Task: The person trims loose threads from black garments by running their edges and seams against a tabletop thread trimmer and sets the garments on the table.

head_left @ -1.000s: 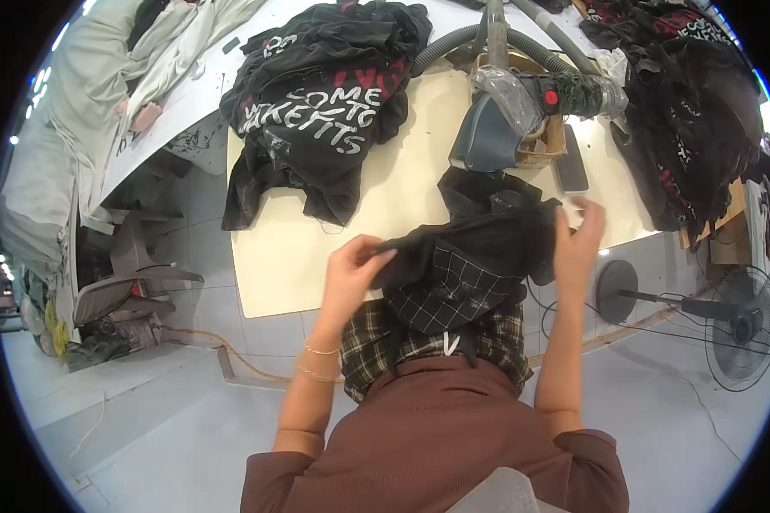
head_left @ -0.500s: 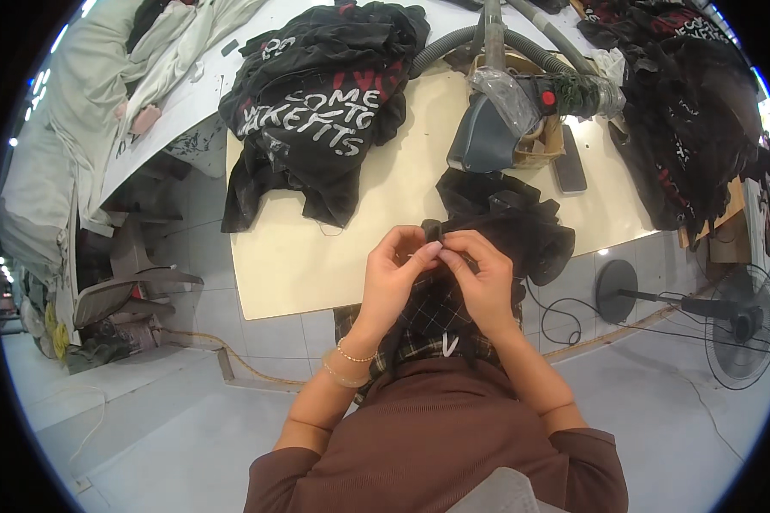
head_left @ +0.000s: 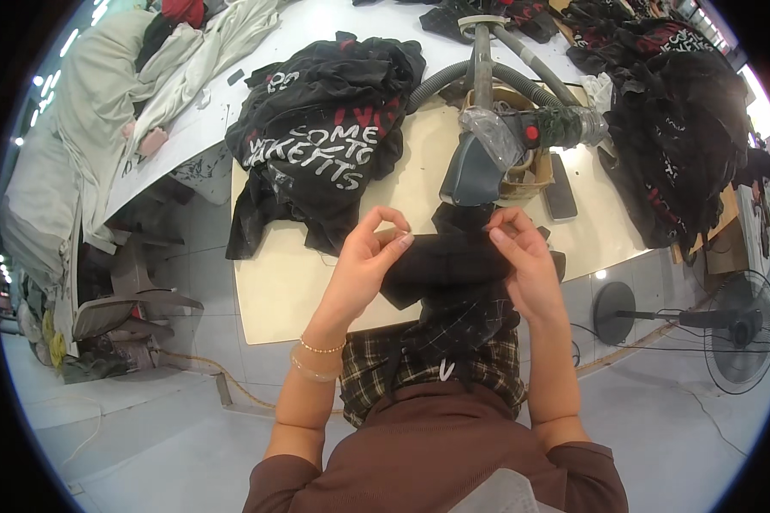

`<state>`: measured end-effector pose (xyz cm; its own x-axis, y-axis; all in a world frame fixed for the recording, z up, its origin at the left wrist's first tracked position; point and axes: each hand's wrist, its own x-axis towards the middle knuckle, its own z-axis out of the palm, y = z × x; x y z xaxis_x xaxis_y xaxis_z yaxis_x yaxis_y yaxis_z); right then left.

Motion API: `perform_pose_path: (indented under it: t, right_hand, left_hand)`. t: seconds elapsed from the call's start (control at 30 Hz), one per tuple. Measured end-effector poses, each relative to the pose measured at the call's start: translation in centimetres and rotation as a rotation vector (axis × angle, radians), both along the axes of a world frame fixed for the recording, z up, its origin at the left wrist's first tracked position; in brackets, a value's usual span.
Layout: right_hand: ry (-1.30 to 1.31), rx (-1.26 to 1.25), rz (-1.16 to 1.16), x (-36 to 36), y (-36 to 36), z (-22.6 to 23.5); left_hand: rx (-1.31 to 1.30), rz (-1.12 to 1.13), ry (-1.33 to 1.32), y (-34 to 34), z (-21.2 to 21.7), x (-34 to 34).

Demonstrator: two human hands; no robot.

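Between my two hands a piece of black cloth (head_left: 449,263) is stretched flat above my lap, in front of the table's near edge. My left hand (head_left: 366,261) pinches its left upper corner between thumb and forefinger. At the right upper corner, my right hand (head_left: 522,252) pinches in the same way. More dark cloth with thin pale lines (head_left: 462,321) hangs below it over my checked shorts (head_left: 372,363). Behind the cloth, a dark machine with a blue-grey body (head_left: 472,175) and a red button stands on the table.
A heap of black printed garments (head_left: 325,128) lies on the cream table (head_left: 274,295) at the left; another pile of garments (head_left: 676,128) is at the right. A phone (head_left: 560,188) lies beside the machine. A grey hose (head_left: 441,84) runs behind it. A fan (head_left: 736,329) stands at the right.
My hands were close together on a small bunched bit of black cloth. They have moved apart, left and right, and the cloth is now spread between them.
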<state>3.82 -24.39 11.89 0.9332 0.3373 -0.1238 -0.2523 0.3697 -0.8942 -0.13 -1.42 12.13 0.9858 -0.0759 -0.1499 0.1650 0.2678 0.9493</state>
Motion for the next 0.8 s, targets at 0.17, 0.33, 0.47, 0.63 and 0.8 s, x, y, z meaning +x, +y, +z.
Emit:
perform_pose_path:
  t: [0.17,0.33,0.47,0.63,0.8]
  right_hand:
    - [-0.197,-0.237,0.117,1.2,-0.6,1.7]
    - [-0.650,-0.827,-0.122,1.4,0.1,1.0]
    - [-0.770,-0.846,-0.322,1.8,1.2,-1.2]
    - [-0.865,-0.859,-0.560,1.4,2.9,-1.8]
    - [-0.882,-0.837,-0.601,1.3,3.6,-1.7]
  left_hand:
    - [0.476,-0.151,-0.316,0.1,1.0,1.1]
    - [0.798,-0.014,-0.497,-1.5,0.9,1.9]
    - [0.751,0.207,-0.478,-2.7,0.1,2.3]
    - [0.833,0.446,-0.571,-3.3,-0.3,2.7]
    - [0.827,0.448,-0.635,-3.0,-0.7,2.7]
